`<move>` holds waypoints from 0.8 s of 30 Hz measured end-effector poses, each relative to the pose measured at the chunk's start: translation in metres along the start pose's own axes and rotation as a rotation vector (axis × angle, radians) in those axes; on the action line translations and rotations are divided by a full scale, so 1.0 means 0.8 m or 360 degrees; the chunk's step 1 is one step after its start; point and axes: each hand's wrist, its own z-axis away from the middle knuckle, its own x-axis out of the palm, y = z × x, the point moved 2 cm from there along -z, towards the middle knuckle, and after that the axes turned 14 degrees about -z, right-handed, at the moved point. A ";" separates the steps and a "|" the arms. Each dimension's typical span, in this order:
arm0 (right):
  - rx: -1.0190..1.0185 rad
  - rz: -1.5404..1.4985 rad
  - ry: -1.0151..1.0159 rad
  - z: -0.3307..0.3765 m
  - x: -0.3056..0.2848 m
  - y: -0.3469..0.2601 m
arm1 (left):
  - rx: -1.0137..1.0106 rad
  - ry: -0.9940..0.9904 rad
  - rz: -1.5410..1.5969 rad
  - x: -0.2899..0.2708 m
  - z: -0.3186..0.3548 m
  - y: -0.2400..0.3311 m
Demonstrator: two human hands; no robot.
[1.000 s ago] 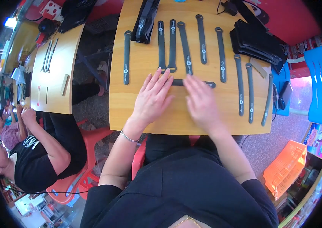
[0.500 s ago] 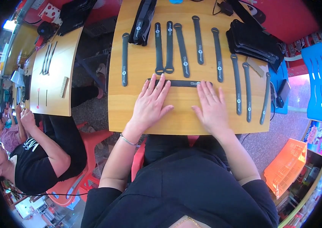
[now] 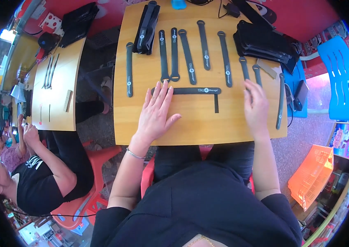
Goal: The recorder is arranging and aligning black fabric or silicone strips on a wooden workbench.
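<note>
A dark grey cable strap (image 3: 197, 91) with a slotted end and a white print lies crosswise on the table before me. My left hand (image 3: 155, 113) rests flat over its left part, fingers stretched out. To the right, my right hand (image 3: 256, 108) is off that strap, its fingers loosely bent and apart. It covers the lower parts of two upright straps, a left one (image 3: 243, 66) and a right one (image 3: 257, 73); whether it touches them I cannot tell. Below the crosswise strap's right half, a short dark strip (image 3: 216, 104) shows on the tabletop.
Several straps, among them a far-left one (image 3: 129, 70), lie in a row across the table (image 3: 174, 131). A strap bundle (image 3: 146, 31) and a stack of black pouches (image 3: 260, 43) stand behind. A seated person (image 3: 47, 173) works at another table on the left. An orange basket (image 3: 311, 177) is right.
My right hand has lifted off the crosswise strap and moved right, uncovering the strap's right end and the short dark strip. My left hand stays on the strap. The whole view has shifted slightly.
</note>
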 end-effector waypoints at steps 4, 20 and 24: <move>0.0348 -0.0039 0.0183 -0.005 -0.025 0.021 | -0.0031 0.0139 0.0165 -0.010 0.005 0.009; 0.0499 -0.0122 0.0018 0.014 -0.010 0.027 | -0.0008 0.0533 0.0536 -0.018 0.001 0.041; 0.0159 -0.0086 -0.0203 0.009 -0.008 -0.050 | -0.0362 0.0585 0.1263 -0.041 -0.007 0.048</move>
